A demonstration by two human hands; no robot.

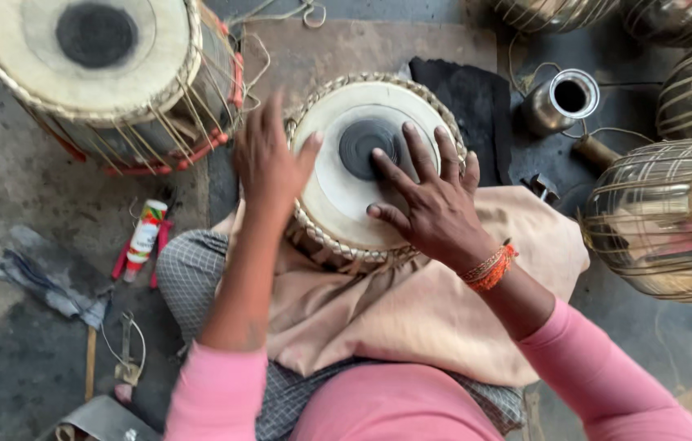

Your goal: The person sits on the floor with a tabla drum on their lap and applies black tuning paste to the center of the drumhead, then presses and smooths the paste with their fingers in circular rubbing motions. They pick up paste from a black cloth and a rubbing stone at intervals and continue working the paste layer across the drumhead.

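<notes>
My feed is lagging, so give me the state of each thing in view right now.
Small drum: upright on beige cloth, head up.
Left hand: open, at the drum's rim.
Right hand: fingers spread flat on the drumhead.
Large drum: tilted, untouched.
Metal pot: upright, uncovered.
Tube: lying on floor.

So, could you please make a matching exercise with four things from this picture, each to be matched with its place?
Things:
1. small drum
2. large drum
3. small metal pot
4. tube with a red cap

Places:
A. on the floor, upper right, beside the black cloth
B. on the beige cloth over the lap, under the right hand
C. on the floor by the left knee
D. top left corner, laced with cords

Pairs: 1-B, 2-D, 3-A, 4-C
</notes>
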